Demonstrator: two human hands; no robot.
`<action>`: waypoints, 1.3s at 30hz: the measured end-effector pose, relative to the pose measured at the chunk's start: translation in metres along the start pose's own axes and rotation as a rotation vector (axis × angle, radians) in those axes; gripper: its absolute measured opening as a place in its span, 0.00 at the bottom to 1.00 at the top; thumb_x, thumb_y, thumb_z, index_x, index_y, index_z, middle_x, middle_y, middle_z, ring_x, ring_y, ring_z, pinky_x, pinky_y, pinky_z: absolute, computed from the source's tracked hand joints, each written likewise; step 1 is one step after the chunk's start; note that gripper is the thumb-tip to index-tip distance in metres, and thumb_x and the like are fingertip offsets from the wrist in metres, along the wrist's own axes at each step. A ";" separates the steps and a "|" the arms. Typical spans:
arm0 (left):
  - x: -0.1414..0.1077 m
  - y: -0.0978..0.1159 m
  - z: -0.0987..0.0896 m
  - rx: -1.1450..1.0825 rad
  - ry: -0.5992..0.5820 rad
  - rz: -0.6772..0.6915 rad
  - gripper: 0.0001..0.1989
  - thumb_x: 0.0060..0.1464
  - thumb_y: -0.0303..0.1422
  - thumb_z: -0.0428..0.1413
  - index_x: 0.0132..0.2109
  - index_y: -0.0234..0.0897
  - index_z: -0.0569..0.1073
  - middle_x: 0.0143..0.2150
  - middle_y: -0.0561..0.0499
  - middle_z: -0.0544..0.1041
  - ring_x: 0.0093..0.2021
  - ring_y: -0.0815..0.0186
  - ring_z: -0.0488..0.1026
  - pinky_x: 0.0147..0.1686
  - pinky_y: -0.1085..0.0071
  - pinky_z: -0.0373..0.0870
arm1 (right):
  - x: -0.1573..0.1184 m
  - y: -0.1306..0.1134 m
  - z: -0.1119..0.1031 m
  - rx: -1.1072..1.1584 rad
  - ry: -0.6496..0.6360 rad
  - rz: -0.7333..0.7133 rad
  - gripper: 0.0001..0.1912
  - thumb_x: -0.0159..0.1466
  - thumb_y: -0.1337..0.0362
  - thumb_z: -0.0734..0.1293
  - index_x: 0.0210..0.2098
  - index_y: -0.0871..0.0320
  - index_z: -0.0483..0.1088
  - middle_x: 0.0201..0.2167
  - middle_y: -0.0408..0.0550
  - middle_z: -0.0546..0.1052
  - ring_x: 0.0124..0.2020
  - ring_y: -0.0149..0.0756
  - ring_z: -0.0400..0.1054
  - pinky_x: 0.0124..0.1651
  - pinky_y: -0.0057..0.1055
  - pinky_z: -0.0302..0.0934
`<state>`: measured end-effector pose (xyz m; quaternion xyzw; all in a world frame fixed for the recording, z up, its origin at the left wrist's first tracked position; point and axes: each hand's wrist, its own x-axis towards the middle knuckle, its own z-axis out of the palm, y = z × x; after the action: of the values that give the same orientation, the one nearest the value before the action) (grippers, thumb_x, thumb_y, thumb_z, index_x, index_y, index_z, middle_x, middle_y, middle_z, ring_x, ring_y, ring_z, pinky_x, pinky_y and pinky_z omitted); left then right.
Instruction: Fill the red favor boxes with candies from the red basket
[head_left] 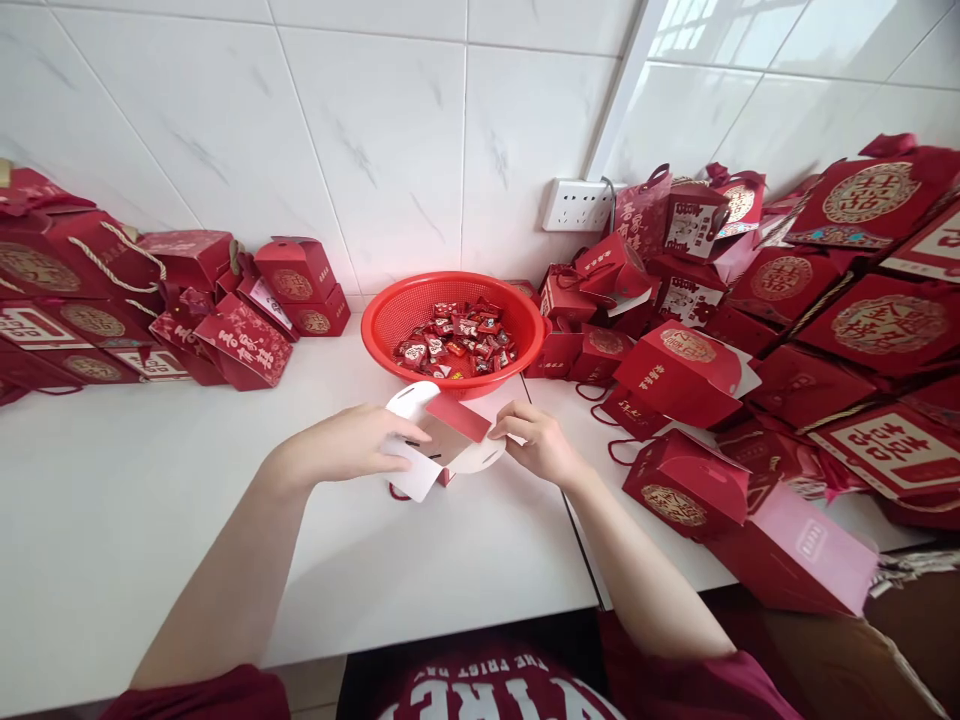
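Observation:
A small red box (459, 418) with white inner flaps stands open on the white table, in front of the basket. On its left side, my left hand (358, 440) has its fingers and thumb around a white flap. My right hand (536, 440) pinches the rounded flap on the box's right side. A red cord shows under the left flap. Behind the box sits a red plastic basket (380, 345) holding several small wrapped candies (469, 338). The bottom of the box's inside is hard to make out.
Stacked red gift boxes (300, 285) line the left wall side. A larger pile of red boxes (780, 280) fills the right, some with open lids. A power strip (579, 206) is on the wall. The white table (360, 590) has a dark seam.

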<state>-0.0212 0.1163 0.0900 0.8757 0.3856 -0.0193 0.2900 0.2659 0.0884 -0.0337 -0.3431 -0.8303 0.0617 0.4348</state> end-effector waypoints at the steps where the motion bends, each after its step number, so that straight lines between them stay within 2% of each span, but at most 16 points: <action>1: 0.002 -0.002 0.002 -0.025 -0.033 0.010 0.17 0.55 0.37 0.54 0.50 0.50 0.80 0.47 0.55 0.82 0.42 0.62 0.78 0.38 0.74 0.69 | 0.000 0.001 -0.001 0.019 -0.010 0.015 0.12 0.66 0.74 0.61 0.35 0.55 0.74 0.35 0.49 0.74 0.35 0.34 0.71 0.37 0.30 0.67; 4: 0.011 -0.009 0.011 -0.087 -0.108 0.040 0.16 0.52 0.35 0.54 0.46 0.46 0.82 0.40 0.52 0.82 0.36 0.63 0.78 0.35 0.74 0.68 | 0.000 0.001 -0.004 0.059 -0.011 0.039 0.11 0.68 0.71 0.61 0.35 0.55 0.75 0.36 0.50 0.75 0.36 0.36 0.72 0.39 0.33 0.68; 7: 0.021 -0.013 0.018 -0.105 -0.160 0.057 0.14 0.54 0.36 0.54 0.42 0.43 0.83 0.36 0.51 0.82 0.33 0.65 0.76 0.34 0.74 0.68 | 0.003 -0.003 -0.013 0.128 -0.078 0.049 0.07 0.68 0.62 0.65 0.39 0.54 0.76 0.46 0.54 0.76 0.47 0.43 0.71 0.49 0.42 0.68; 10: 0.029 -0.014 0.023 -0.120 -0.208 0.076 0.13 0.57 0.35 0.53 0.41 0.46 0.84 0.37 0.52 0.83 0.34 0.66 0.77 0.36 0.75 0.69 | 0.006 -0.009 -0.023 0.245 -0.196 0.046 0.17 0.69 0.49 0.64 0.44 0.53 0.79 0.62 0.54 0.68 0.62 0.51 0.62 0.63 0.53 0.58; 12: 0.032 -0.013 0.025 -0.152 -0.230 0.107 0.13 0.57 0.33 0.54 0.42 0.47 0.84 0.37 0.53 0.83 0.35 0.66 0.77 0.37 0.74 0.69 | 0.007 -0.013 -0.027 0.297 -0.251 0.066 0.20 0.73 0.51 0.59 0.46 0.51 0.80 0.66 0.50 0.65 0.67 0.50 0.58 0.67 0.54 0.53; 13: 0.033 -0.013 0.026 -0.159 -0.237 0.123 0.14 0.57 0.32 0.54 0.42 0.47 0.84 0.38 0.53 0.83 0.35 0.66 0.77 0.37 0.74 0.69 | 0.008 -0.016 -0.028 0.308 -0.274 0.072 0.19 0.73 0.54 0.58 0.46 0.50 0.80 0.67 0.48 0.64 0.67 0.49 0.57 0.68 0.53 0.52; 16: 0.034 -0.013 0.028 -0.121 -0.231 0.138 0.15 0.57 0.29 0.52 0.41 0.46 0.84 0.38 0.53 0.83 0.34 0.68 0.76 0.34 0.76 0.67 | 0.010 -0.023 -0.029 0.286 -0.342 0.032 0.11 0.70 0.62 0.66 0.46 0.48 0.80 0.69 0.46 0.62 0.70 0.50 0.53 0.69 0.54 0.51; 20: 0.036 -0.014 0.029 -0.112 -0.243 0.118 0.14 0.58 0.30 0.53 0.41 0.46 0.84 0.35 0.53 0.83 0.33 0.68 0.76 0.34 0.76 0.66 | 0.010 -0.032 -0.026 0.155 -0.417 -0.009 0.17 0.64 0.67 0.71 0.52 0.47 0.78 0.72 0.46 0.54 0.73 0.53 0.45 0.71 0.59 0.45; 23: 0.038 -0.014 0.032 -0.162 -0.252 0.137 0.12 0.58 0.32 0.55 0.40 0.45 0.84 0.34 0.53 0.82 0.33 0.67 0.76 0.35 0.76 0.67 | 0.009 -0.035 -0.018 0.063 -0.409 0.005 0.18 0.64 0.66 0.72 0.52 0.46 0.77 0.73 0.48 0.53 0.73 0.53 0.45 0.70 0.63 0.45; 26: 0.038 -0.012 0.036 -0.185 -0.252 0.168 0.12 0.59 0.32 0.55 0.41 0.45 0.84 0.34 0.53 0.82 0.34 0.68 0.77 0.36 0.75 0.68 | 0.008 -0.035 -0.009 0.035 -0.336 -0.013 0.06 0.66 0.63 0.71 0.42 0.49 0.80 0.71 0.48 0.59 0.72 0.51 0.48 0.70 0.61 0.48; 29: 0.037 -0.002 0.039 -0.153 -0.249 0.179 0.12 0.60 0.33 0.54 0.42 0.46 0.83 0.37 0.53 0.82 0.36 0.66 0.77 0.38 0.73 0.68 | 0.009 -0.033 -0.005 0.033 -0.299 -0.029 0.04 0.65 0.62 0.71 0.36 0.50 0.80 0.70 0.47 0.61 0.72 0.52 0.50 0.69 0.63 0.48; 31: 0.035 0.007 0.042 -0.101 -0.207 0.183 0.09 0.57 0.37 0.58 0.42 0.47 0.82 0.39 0.53 0.82 0.41 0.63 0.77 0.40 0.71 0.68 | 0.009 -0.031 -0.004 0.036 -0.298 -0.025 0.03 0.65 0.61 0.72 0.36 0.49 0.81 0.70 0.46 0.60 0.72 0.53 0.50 0.68 0.64 0.48; 33: 0.035 0.017 0.046 -0.044 -0.122 0.168 0.10 0.53 0.43 0.63 0.39 0.45 0.82 0.37 0.54 0.82 0.43 0.61 0.77 0.43 0.69 0.68 | 0.008 -0.030 -0.004 0.030 -0.290 -0.019 0.03 0.64 0.61 0.72 0.36 0.48 0.81 0.70 0.45 0.60 0.72 0.52 0.50 0.68 0.62 0.50; 36: 0.037 0.025 0.052 -0.009 0.011 0.156 0.15 0.53 0.48 0.62 0.30 0.42 0.80 0.28 0.53 0.80 0.39 0.61 0.76 0.47 0.65 0.67 | 0.006 -0.028 -0.004 -0.006 -0.294 -0.065 0.06 0.65 0.57 0.72 0.39 0.51 0.81 0.69 0.50 0.62 0.71 0.53 0.52 0.69 0.59 0.50; 39: 0.040 0.023 0.054 -0.053 -0.004 0.156 0.17 0.54 0.48 0.61 0.28 0.40 0.78 0.25 0.53 0.79 0.34 0.62 0.76 0.41 0.67 0.67 | 0.005 -0.027 -0.008 -0.044 -0.277 -0.135 0.14 0.65 0.52 0.70 0.45 0.52 0.78 0.67 0.54 0.63 0.69 0.54 0.55 0.69 0.57 0.49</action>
<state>0.0326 0.1018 0.0458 0.8950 0.3162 0.0116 0.3143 0.2563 0.0693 -0.0146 -0.2842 -0.9048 0.0608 0.3114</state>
